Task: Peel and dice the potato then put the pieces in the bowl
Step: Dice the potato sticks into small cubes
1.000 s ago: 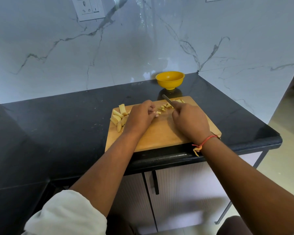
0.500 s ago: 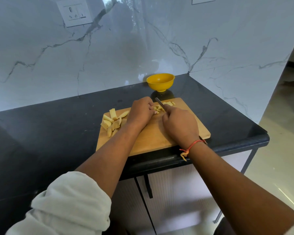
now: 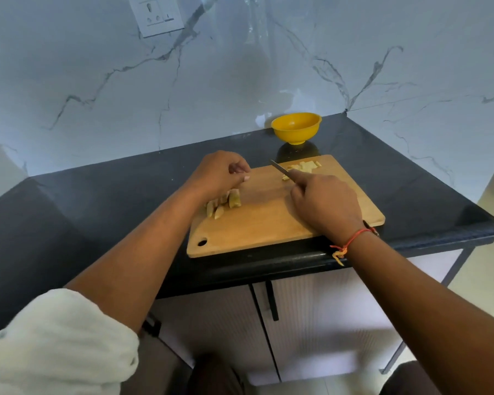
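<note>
A wooden cutting board [image 3: 271,226] lies at the front edge of the black counter. Several pale potato strips [image 3: 226,205] are piled on its left part, partly hidden under my left hand [image 3: 218,173]. That hand hovers just over them with loosely curled fingers, and nothing shows inside it. My right hand [image 3: 325,205] grips a knife [image 3: 279,168], the index finger stretched along the blade's back. The blade tip points away, beside a small heap of diced potato [image 3: 303,167] at the board's far right. A yellow bowl [image 3: 296,128] stands behind the board and looks empty.
The black counter [image 3: 97,201] meets marble walls at the back and right, with a wall socket [image 3: 157,15] high on the left. Its front edge [image 3: 268,260] lies just below the board, above white cabinet doors [image 3: 325,323]. An orange thread circles my right wrist.
My left hand has moved left, away from the knife and the diced pieces, to the pile of strips. The right hand with the knife stays near the diced heap.
</note>
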Tool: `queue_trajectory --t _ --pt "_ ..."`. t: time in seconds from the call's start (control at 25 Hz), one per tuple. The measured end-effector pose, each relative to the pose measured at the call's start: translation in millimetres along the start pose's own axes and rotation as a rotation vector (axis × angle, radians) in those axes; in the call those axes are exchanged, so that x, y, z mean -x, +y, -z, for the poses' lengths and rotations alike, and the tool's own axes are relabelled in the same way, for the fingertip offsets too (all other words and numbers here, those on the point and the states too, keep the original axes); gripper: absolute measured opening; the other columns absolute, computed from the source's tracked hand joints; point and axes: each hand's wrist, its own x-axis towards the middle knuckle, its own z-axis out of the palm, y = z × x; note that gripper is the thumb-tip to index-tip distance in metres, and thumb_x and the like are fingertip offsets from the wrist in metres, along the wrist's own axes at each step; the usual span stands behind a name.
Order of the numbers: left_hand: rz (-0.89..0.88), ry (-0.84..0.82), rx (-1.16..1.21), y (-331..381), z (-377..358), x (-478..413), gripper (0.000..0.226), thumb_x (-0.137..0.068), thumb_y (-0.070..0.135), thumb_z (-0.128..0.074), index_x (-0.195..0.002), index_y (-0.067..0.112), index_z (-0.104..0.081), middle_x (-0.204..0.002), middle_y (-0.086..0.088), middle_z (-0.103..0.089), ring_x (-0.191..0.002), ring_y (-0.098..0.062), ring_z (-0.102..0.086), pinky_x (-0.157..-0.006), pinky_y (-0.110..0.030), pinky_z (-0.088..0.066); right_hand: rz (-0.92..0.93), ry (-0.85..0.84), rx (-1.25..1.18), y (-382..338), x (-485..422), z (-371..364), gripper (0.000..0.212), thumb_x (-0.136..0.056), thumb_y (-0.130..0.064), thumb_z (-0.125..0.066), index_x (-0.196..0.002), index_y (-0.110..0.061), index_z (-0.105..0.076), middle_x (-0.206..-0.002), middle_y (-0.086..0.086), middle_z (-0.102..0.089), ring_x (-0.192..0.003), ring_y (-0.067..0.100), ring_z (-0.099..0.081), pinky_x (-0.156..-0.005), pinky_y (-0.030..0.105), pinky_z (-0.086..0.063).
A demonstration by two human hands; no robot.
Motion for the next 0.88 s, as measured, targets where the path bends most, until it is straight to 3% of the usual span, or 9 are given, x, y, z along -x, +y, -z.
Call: queue_trajectory --t 0.16,0.28,0.48,0.76,0.88 --pt "0.024 -0.191 -0.143 -19.1 26.8 14.9 0.019 -0.088 0.033 -0.073 -0.106 0.027 -0.074 -0.105 0.014 -0.067 -0.1 -0.005 -0.059 -0.074 -0.02 -0.043 0.027 0.003 0.039 -0.3 0.3 -1.3 0.042 -0.102 -0.042 -0.039 -0.142 -0.039 -0.053 -0.077 -0.005 -0.058 -0.063 0.013 -0.054 -0.05 0.028 -0.045" --pt "0.021 -0.309 -0.233 -18.4 24.9 15.4 0.035 -0.086 0.036 -0.075 -0.119 0.026 -0.07 -0.116 0.012 -0.059 -0.106 -0.009 -0.055 -0.083 -0.025 -0.042 0.027 0.006 0.042 0.2 0.3 -2.0 0.043 -0.103 -0.042 -0.039 -0.143 -0.038 -0.054 -0.078 -0.005 -0.056 -0.062 0.012 -0.052 -0.049 0.026 -0.038" --pt "-0.027 -0.381 -0.451 -14.7 18.8 6.3 0.059 -0.086 0.042 -0.073 -0.138 0.024 -0.056 -0.139 0.002 -0.052 -0.124 -0.019 -0.051 -0.103 -0.036 -0.043 0.026 -0.002 0.033 0.3 0.7 -1.9 0.043 -0.103 -0.041 -0.039 -0.143 -0.038 -0.053 -0.079 -0.006 -0.057 -0.062 0.01 -0.051 -0.049 0.025 -0.039" --pt "-0.016 -0.425 -0.417 -10.7 22.5 5.3 0.057 -0.089 0.039 -0.071 -0.141 0.026 -0.053 -0.144 0.001 -0.052 -0.129 -0.021 -0.05 -0.104 -0.035 -0.04 0.023 -0.009 0.024 -1.3 1.1 -0.2 0.042 -0.103 -0.04 -0.039 -0.143 -0.037 -0.053 -0.083 -0.001 -0.065 -0.065 0.014 -0.059 -0.059 0.033 -0.057" --pt "-0.027 -0.419 -0.426 -13.9 21.0 5.6 0.056 -0.09 0.041 -0.069 -0.142 0.03 -0.052 -0.144 0.003 -0.052 -0.132 -0.021 -0.047 -0.11 -0.044 -0.039 0.018 -0.007 0.018 -1.9 0.8 0.0 0.042 -0.103 -0.04 -0.039 -0.143 -0.037 -0.053 -0.085 -0.001 -0.066 -0.067 0.014 -0.06 -0.061 0.034 -0.058"
